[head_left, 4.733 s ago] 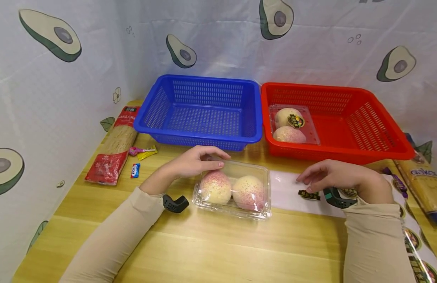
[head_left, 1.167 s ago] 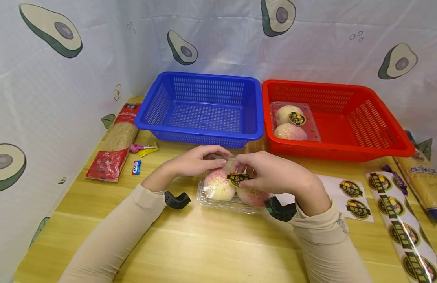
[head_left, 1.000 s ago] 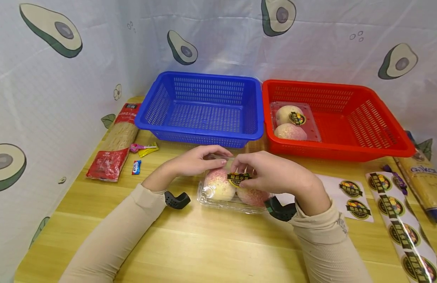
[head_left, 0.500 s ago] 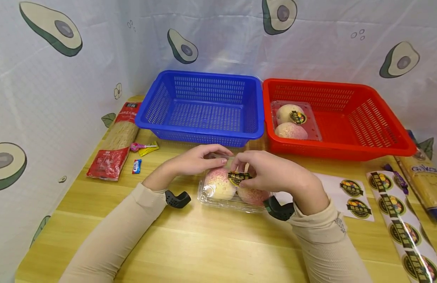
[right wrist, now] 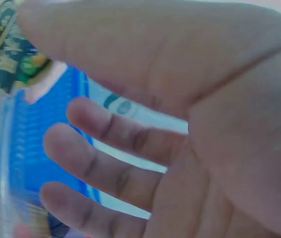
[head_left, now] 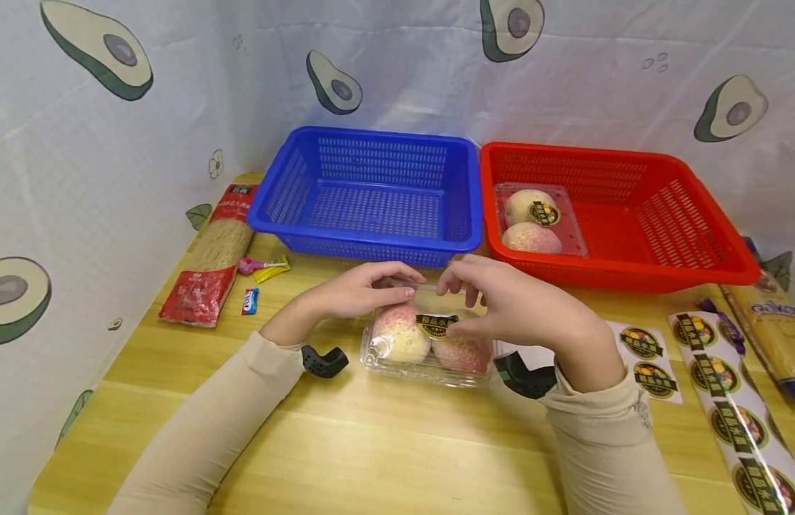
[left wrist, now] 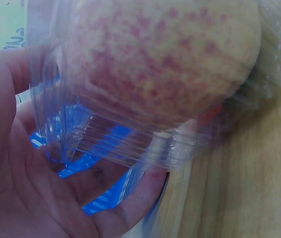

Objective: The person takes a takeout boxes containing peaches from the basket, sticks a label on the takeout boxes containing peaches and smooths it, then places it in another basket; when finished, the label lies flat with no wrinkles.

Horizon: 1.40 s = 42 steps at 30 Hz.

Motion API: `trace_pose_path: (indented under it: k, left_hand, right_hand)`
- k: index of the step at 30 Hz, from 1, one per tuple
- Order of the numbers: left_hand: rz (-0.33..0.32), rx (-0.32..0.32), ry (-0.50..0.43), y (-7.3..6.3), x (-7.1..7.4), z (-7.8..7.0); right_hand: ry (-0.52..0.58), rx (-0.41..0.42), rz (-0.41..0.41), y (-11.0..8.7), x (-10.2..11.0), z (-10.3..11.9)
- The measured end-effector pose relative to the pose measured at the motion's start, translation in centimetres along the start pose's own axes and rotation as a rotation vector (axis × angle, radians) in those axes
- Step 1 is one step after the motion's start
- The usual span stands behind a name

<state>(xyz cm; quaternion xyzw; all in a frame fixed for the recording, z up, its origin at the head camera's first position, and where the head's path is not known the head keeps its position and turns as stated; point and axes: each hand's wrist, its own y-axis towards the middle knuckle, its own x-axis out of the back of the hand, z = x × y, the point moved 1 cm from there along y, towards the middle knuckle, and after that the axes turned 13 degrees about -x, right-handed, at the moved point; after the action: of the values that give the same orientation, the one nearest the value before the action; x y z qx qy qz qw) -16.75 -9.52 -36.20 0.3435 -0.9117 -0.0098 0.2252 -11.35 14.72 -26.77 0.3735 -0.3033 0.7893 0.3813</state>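
A clear plastic clamshell box (head_left: 430,373) lies on the table with two speckled peaches, the left one (head_left: 397,343) and the right one (head_left: 467,355), inside. My left hand (head_left: 352,293) holds the box's back left corner; in the left wrist view its fingers (left wrist: 135,201) wrap round the edge below a peach (left wrist: 165,54). A black-and-gold label sticker (head_left: 434,325) lies on the lid, over the peaches. My right hand (head_left: 516,300) is above the box's right side, fingers loosely bent and apart, thumb tip at the sticker's right edge. Whether the thumb touches it I cannot tell.
Behind stand a blue basket (head_left: 372,247) and a red basket (head_left: 635,275), the red one holding a labelled peach box (head_left: 574,239). Sticker sheets (head_left: 713,372) and a yellow packet (head_left: 773,315) lie right. Left are a noodle bag (head_left: 207,257), lollipop (head_left: 249,265) and small candies (head_left: 250,301).
My right hand first came from the sticker sheet to the lid with a sticker. Now its fingers have lifted off and drawn right, leaving the sticker there. My left hand stays on the box.
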Motion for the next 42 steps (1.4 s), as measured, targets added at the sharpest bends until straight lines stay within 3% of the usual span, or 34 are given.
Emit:
trace_pose_path:
  k: [5,9,18,27,37,42]
  left_hand:
    - [-0.003,0.001,0.019,0.1,0.0,-0.1]
    - [-0.002,0.001,0.019,0.1,0.0,-0.1]
    - [0.001,-0.004,-0.006,0.0,-0.1,-0.1]
    - [0.006,0.004,-0.025,0.0,0.0,-0.1]
    - [0.007,0.005,0.009,0.1,-0.1,-0.1]
    - [0.001,0.009,0.008,0.1,-0.2,-0.2]
  right_hand:
    - [-0.014,0.099,0.078,-1.0,0.4,0.3]
    - [0.0,0.124,0.161,-1.1,0.3,0.7]
    - [-0.07,0.076,0.083,0.0,-0.5,0.5]
    - [-0.098,0.152,0.03,1.6,-2.0,0.5]
    - [-0.03,-0.032,0.062,1.0,-0.4,-1.1]
    - [-0.032,-0.073,0.068,0.5,0.4,-1.7]
